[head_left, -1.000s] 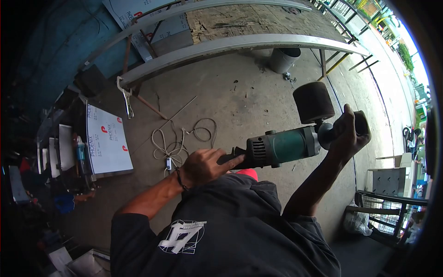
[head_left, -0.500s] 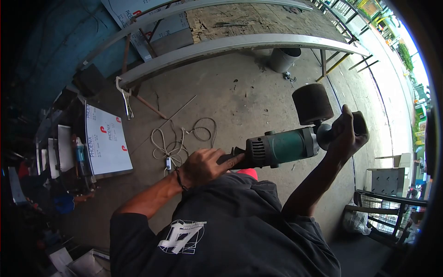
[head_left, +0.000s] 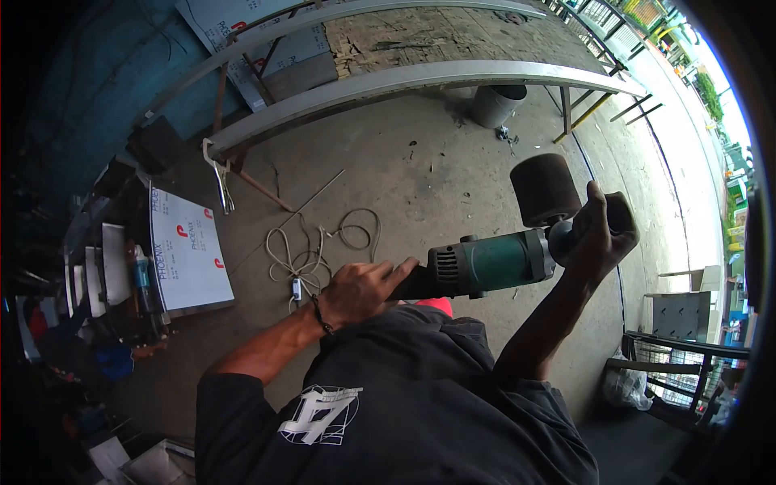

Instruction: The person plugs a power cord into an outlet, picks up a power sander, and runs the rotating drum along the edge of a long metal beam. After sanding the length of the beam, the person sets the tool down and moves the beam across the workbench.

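The long steel beam (head_left: 420, 81) rests on stands above the concrete floor (head_left: 404, 178). The green polisher (head_left: 493, 263) is held in mid-air below it. Left hand (head_left: 360, 291) grip closed on its rear handle; right hand (head_left: 594, 234) grip closed on its side handle beside the dark drum (head_left: 544, 190).

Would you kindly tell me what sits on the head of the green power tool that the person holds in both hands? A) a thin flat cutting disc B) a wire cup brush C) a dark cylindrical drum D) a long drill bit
C: a dark cylindrical drum stands at the head of the green power tool, beside the right hand on the side handle, while the left hand grips the rear.
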Available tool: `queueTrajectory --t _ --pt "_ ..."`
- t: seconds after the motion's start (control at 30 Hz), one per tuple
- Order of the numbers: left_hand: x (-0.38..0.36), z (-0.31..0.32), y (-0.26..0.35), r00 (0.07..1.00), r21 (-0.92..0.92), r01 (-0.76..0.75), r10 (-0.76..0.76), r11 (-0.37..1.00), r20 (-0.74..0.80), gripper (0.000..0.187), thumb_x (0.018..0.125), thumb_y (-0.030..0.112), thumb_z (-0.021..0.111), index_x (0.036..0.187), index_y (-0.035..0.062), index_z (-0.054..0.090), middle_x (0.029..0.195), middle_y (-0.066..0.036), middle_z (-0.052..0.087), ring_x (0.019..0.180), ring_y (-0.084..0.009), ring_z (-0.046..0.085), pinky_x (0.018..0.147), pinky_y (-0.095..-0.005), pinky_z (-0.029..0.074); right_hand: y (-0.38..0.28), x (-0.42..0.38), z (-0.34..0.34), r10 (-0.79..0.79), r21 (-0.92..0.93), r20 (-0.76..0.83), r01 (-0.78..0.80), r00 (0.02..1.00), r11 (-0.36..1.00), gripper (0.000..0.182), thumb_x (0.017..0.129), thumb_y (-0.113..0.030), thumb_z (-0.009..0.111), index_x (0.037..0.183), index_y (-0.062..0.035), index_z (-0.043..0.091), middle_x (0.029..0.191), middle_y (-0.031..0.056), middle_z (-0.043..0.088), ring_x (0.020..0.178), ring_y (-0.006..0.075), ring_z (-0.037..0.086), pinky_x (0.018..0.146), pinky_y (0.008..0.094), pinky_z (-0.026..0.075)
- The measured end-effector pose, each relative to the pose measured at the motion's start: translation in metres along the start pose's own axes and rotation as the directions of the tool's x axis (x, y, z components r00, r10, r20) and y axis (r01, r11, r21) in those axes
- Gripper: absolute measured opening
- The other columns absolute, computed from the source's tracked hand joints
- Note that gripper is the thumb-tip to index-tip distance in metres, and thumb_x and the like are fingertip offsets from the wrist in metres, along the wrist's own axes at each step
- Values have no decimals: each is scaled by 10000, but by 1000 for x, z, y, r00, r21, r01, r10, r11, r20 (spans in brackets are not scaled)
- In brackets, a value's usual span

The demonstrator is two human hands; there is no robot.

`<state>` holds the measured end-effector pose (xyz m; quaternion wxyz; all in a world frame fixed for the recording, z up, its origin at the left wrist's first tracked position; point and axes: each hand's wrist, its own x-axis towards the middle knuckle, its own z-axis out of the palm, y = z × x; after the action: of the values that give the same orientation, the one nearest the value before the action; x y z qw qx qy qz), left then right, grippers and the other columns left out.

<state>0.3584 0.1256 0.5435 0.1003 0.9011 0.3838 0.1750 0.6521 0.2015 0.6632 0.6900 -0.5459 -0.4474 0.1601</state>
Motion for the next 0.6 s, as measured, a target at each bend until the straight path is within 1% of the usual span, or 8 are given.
queueTrajectory --t 0.1,0.23,0.3,0.37,0.43,0.47,0.53,0.6 --pt "0 -1 4 996 -79 79 -76 994 38 710 775 461 713 1289 36 469 742 -99 626 596 -234 651 579 -336 538 2 0 -7 29 25 1 -29 1000 999 275 816 -58 695 600 -15 531 500 3 455 411 49 383 398 202 262" --pt "2 -8 -6 996 -127 69 -62 989 58 770 740 450 750 1300 27 434 768 -114 641 646 -270 670 598 -361 541 4 5 -3 45 -2 -1 -45 999 999 298 814 -103 711 590 -22 532 500 1 458 417 57 404 402 204 280" --pt "4 -15 -8 999 -155 43 -44 987 -4 824 706 437 781 1316 27 408 804 -129 656 687 -293 681 615 -370 543 8 11 -3 70 -11 12 -70 997 997 303 816 -122 713 588 -27 537 499 0 462 416 59 410 403 207 288" --pt "5 -22 -7 998 -137 64 -60 988 30 827 700 435 788 1314 28 412 814 -134 659 696 -292 684 620 -368 542 15 17 -4 97 -18 29 -96 995 995 309 817 -140 716 586 -31 542 498 0 465 415 62 415 403 209 297" --pt "7 -26 -6 996 -113 80 -74 990 58 830 694 433 794 1311 29 416 824 -138 662 706 -291 686 625 -367 541 22 22 -2 122 -123 41 -116 992 986 304 817 -172 720 594 -36 563 498 2 478 418 68 434 405 213 316" --pt "9 -27 -4 995 -103 95 -91 990 46 838 687 431 803 1310 27 417 806 -140 659 699 -291 684 617 -371 539 24 22 1 134 -119 19 -131 991 984 334 828 -146 710 581 -93 491 503 -35 413 403 42 359 381 209 262" --pt "11 -27 -3 994 -93 103 -100 990 39 846 680 429 812 1310 24 418 788 -142 656 692 -291 683 609 -374 536 31 24 1 168 -124 7 -166 986 978 329 829 -146 707 585 -91 495 505 -33 418 405 42 365 383 208 266" --pt "13 -26 -1 988 -47 137 -133 989 77 891 680 510 789 1319 20 408 738 -157 644 678 -306 678 599 -391 532 32 25 2 214 -146 5 -211 977 966 317 828 -162 710 596 -78 512 509 -19 437 411 51 392 390 210 288"
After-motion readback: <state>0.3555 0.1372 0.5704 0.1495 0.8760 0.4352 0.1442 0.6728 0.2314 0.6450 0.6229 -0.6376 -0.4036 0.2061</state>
